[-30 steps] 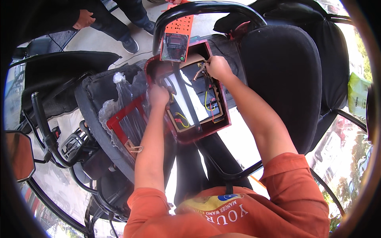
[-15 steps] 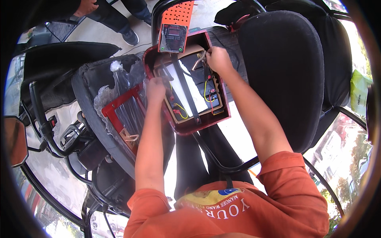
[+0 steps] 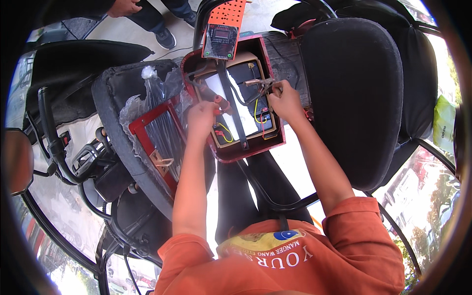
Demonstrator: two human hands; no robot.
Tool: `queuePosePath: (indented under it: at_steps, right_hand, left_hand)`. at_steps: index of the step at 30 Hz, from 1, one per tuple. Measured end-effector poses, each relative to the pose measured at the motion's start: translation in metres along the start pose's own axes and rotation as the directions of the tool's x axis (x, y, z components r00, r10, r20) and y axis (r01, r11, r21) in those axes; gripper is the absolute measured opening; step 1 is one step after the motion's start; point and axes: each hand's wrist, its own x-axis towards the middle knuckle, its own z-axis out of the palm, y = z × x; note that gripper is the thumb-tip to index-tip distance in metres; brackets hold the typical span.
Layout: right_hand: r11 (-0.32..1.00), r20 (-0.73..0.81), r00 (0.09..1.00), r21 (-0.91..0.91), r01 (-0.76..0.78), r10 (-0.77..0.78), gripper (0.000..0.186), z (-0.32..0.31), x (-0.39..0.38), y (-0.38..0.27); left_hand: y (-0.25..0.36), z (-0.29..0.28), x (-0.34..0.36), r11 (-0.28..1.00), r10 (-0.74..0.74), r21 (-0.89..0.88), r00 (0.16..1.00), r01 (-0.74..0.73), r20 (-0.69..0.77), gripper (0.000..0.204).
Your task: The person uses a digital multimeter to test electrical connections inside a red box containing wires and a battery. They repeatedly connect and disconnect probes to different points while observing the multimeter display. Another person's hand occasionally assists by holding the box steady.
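Observation:
Inside a dark red box (image 3: 278, 115) lie black batteries (image 3: 241, 73), with a white sheet (image 3: 216, 83) down the middle and a black strap (image 3: 231, 103) running lengthwise over it. At the left side of the box, my left hand (image 3: 200, 118) is closed on a red-handled clamp (image 3: 221, 103). My right hand (image 3: 286, 101) grips a copper-jawed clamp (image 3: 258, 82) with dark handles above the right-hand battery, its jaws pointing left. Yellow leads (image 3: 256, 110) with red connectors (image 3: 264, 110) sit near both hands.
A tester with a small screen (image 3: 220, 42) on an orange perforated plate (image 3: 227, 12) stands at the box's far edge. A red metal frame (image 3: 152, 123) lies on the plastic-covered seat to the left. A black seat cushion (image 3: 351, 103) is at right. Another person's hand (image 3: 124, 7) shows far left.
My right hand has moved nearer and slightly right with the copper-jawed clamp. My left hand has come nearer and slightly right, and its red-handled clamp now shows clearly over the box.

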Motion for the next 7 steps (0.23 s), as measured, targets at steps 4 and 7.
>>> queuePosePath:
  at_steps: [4, 7]
  right_hand:
    - [0.997, 0.239, 0.968, -0.022, -0.077, 0.080, 0.038, -0.010, -0.021, -0.023]
    - [0.992, 0.372, 0.922, 0.020, -0.122, 0.106, 0.044, 0.003, -0.025, -0.006]
  left_hand:
    - [0.006, 0.002, -0.023, 0.994, 0.110, 0.023, 0.993, -0.109, -0.050, 0.032]
    - [0.003, -0.001, -0.032, 0.997, 0.072, 0.007, 0.997, -0.071, -0.029, 0.034]
